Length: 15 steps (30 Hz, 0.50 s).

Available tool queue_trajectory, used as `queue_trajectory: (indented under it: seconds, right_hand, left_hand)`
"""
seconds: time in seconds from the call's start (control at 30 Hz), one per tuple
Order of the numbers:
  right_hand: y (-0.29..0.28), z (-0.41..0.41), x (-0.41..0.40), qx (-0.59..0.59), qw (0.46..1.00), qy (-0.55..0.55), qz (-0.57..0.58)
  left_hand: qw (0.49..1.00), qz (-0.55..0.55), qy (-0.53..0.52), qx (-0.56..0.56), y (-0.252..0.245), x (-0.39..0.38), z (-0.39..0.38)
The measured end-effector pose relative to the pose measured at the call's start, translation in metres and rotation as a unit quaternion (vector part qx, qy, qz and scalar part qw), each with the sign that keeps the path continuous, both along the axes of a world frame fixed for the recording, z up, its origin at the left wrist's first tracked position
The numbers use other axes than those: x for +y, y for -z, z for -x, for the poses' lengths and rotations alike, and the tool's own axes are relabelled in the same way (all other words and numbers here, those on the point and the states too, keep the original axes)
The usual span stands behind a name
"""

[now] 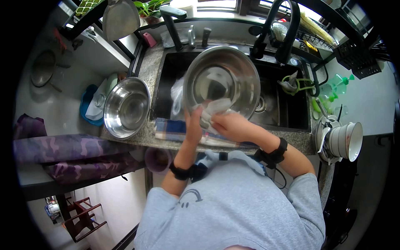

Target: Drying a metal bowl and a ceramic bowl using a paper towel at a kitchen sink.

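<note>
A large stainless steel basin (247, 73) is tipped so that its shiny inside faces me above the black double sink (281, 120). My left hand (193, 125) grips its near left rim, with the thumb at the inner side. In my right hand (232, 126) is a bunched white cloth (217, 107), pressed to the near rim close to the left thumb. Both hands and the cloth are somewhat blurred. Behind the basin's left edge, a clear plastic bag (177, 93) is partly hidden. A striped towel (170, 127) lies along the sink's front edge.
A second steel basin (126, 107) sits on the granite counter at left, beside a blue tub (87, 101). Black faucets (289, 40) rise behind the sink. Stacked white enamel bowls (342, 142) and green-capped bottles (336, 84) stand at right. A green strainer (292, 86) hangs in the right bowl.
</note>
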State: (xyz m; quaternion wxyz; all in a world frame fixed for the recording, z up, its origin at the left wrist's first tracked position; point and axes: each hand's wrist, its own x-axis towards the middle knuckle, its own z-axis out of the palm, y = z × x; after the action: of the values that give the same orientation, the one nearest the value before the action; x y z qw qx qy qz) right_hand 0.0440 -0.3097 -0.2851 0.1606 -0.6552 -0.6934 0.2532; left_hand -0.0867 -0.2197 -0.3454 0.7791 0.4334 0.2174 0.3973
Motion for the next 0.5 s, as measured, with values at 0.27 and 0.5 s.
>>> queue_trajectory:
  seconds: [0.27,0.5]
  right_hand:
    - [-0.009,0.012,0.017,0.139,0.984,-0.026,-0.109]
    - [0.009,-0.006,0.041,-0.145,0.971,0.008,-0.191]
  left_hand:
    - [0.998,-0.051,0.015,0.041,0.004,-0.012,0.002]
    - [0.983,-0.176,-0.013,0.049,-0.021,-0.025,-0.003]
